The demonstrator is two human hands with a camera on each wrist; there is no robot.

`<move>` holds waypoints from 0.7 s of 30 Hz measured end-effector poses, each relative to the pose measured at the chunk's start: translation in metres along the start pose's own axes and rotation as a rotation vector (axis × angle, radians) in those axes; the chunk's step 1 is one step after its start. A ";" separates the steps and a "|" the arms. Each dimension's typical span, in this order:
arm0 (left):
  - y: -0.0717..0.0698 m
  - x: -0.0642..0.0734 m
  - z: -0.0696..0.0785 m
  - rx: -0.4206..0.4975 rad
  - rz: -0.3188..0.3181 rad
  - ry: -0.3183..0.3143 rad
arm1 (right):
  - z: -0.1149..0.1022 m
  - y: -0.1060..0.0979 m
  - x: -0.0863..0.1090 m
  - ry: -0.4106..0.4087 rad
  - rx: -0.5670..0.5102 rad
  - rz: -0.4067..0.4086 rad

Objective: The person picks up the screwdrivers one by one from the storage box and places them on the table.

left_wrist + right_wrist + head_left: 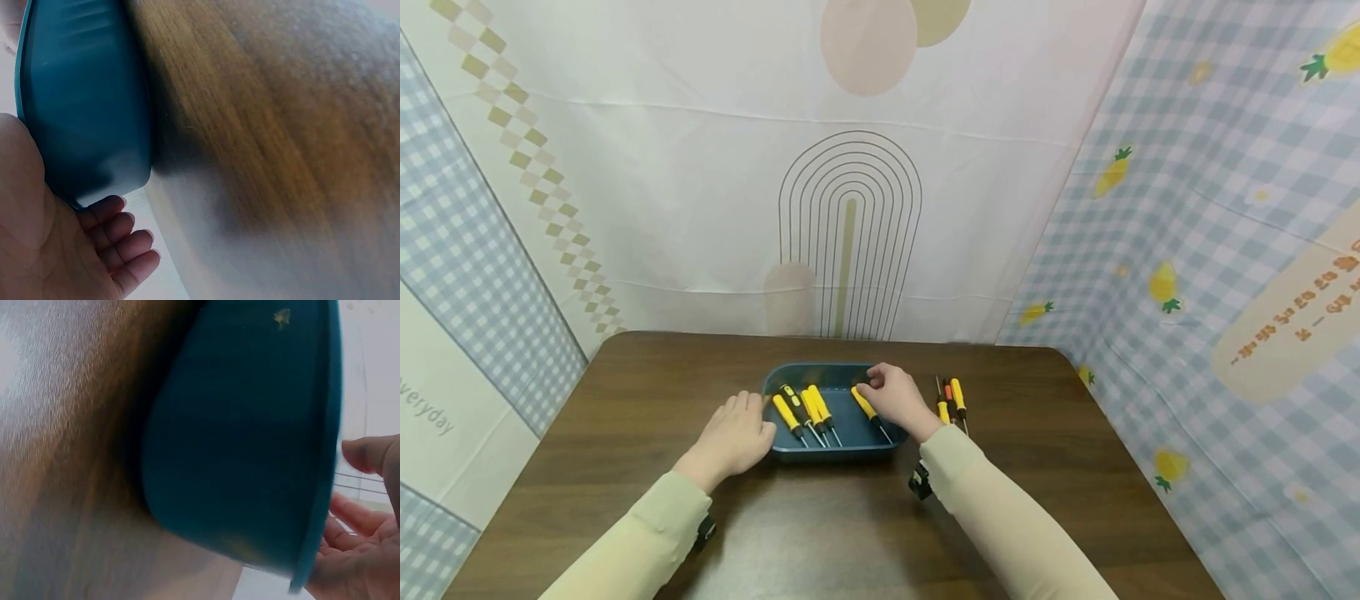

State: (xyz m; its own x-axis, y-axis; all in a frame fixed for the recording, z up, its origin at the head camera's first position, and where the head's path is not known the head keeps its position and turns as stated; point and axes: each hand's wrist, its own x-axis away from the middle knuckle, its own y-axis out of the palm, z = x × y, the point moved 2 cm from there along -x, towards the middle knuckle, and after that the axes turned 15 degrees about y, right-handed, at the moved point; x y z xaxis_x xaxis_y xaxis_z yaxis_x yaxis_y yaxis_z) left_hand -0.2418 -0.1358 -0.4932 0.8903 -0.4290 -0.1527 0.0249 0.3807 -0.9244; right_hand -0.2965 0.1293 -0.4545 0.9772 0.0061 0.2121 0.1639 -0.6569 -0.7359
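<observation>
A blue-green plastic tray sits on the table with several yellow-and-black screwdrivers in its left part. My left hand rests against the tray's left end; in the left wrist view its fingers lie loosely bent beside the tray's corner, the thumb at the rim. Over the tray's right part is my right hand, its thumb at the yellow handle of a single screwdriver. In the right wrist view the thumb and fingers stand apart behind the tray's rim, which partly hides them.
To the right of the tray, more screwdrivers lie together on the brown wooden table, one with a red-and-black handle, partly behind my right wrist. A patterned white cloth hangs behind the table, and a checked cloth hangs on the right.
</observation>
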 end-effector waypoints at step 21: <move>0.000 0.000 0.000 -0.001 -0.005 -0.003 | 0.004 0.030 -0.011 0.080 0.104 -0.046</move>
State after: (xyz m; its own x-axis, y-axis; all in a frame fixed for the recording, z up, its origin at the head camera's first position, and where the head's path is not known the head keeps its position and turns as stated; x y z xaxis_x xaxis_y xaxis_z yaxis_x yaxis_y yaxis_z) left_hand -0.2420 -0.1358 -0.4933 0.8916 -0.4284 -0.1470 0.0288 0.3777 -0.9255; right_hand -0.3018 0.1127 -0.4811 0.9552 -0.0290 0.2946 0.2249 -0.5760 -0.7859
